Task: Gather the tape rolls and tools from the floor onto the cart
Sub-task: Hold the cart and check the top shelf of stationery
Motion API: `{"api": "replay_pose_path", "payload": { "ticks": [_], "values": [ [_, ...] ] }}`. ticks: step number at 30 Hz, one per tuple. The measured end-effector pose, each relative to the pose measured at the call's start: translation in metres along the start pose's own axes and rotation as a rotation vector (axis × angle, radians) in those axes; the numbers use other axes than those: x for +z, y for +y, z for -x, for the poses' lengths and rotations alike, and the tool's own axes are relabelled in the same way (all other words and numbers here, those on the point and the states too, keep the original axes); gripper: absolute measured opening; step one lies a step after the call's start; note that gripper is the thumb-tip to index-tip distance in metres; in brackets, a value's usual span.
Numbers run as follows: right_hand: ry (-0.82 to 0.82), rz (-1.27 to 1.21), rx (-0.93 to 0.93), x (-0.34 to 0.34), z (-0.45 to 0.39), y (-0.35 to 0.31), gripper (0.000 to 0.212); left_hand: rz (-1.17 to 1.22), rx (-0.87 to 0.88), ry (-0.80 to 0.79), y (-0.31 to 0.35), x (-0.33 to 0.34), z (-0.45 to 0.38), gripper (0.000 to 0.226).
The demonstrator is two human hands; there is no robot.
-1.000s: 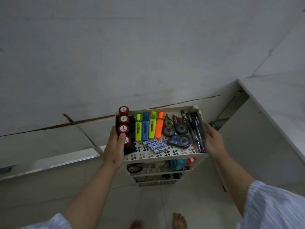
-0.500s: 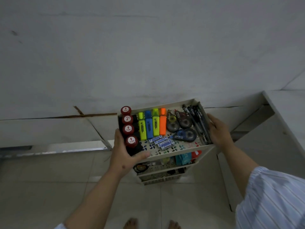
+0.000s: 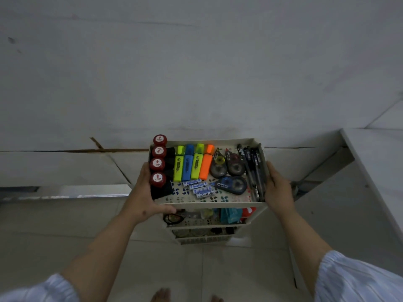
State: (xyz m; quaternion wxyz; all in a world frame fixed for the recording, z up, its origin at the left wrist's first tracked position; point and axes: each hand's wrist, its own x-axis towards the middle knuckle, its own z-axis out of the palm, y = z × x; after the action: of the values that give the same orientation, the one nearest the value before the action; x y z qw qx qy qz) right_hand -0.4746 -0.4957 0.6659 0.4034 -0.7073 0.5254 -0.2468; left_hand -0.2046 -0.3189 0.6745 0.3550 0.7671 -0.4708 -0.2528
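A cream tiered cart (image 3: 218, 204) stands on the floor against the wall. Its top tray carries several red-capped stamps (image 3: 157, 164), several highlighters (image 3: 193, 164), correction tape dispensers (image 3: 232, 184), small batteries (image 3: 198, 188) and dark pens (image 3: 253, 171). My left hand (image 3: 145, 192) grips the tray's left front corner, thumb under the rim. My right hand (image 3: 278, 188) holds the tray's right edge. The lower shelves hold scissors (image 3: 174, 217) and teal and red items (image 3: 234, 214), partly hidden by the top tray.
A grey wall (image 3: 196, 73) rises behind the cart. A white counter or ledge (image 3: 375, 171) runs along the right. Pale floor tiles (image 3: 152, 258) lie below, and my bare toes (image 3: 161, 295) show at the bottom edge.
The cart has shifted slightly right and the view has turned left. My left hand slid from the tray's left side to its front-left corner; my right hand stays on the right edge.
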Motion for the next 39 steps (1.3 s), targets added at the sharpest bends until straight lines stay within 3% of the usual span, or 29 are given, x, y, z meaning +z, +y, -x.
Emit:
{"api": "replay_pose_path", "payload": {
  "ticks": [14,26,30,39],
  "values": [
    [0.176,-0.025,0.061,0.023,0.021,-0.012,0.047,-0.065,0.085,-0.167,-0.01,-0.028,-0.05,0.141],
    [0.056,-0.001,0.013,0.017,-0.019,-0.009,0.032,0.033,0.059,-0.009,-0.018,-0.014,-0.026,0.128],
    [0.012,0.035,0.015,0.02,-0.05,0.018,0.029,0.062,0.038,0.043,-0.015,-0.007,-0.025,0.129],
    [-0.009,0.101,0.003,0.014,-0.067,-0.027,0.036,0.084,-0.036,0.123,-0.009,0.002,-0.025,0.128]
  ]
}}
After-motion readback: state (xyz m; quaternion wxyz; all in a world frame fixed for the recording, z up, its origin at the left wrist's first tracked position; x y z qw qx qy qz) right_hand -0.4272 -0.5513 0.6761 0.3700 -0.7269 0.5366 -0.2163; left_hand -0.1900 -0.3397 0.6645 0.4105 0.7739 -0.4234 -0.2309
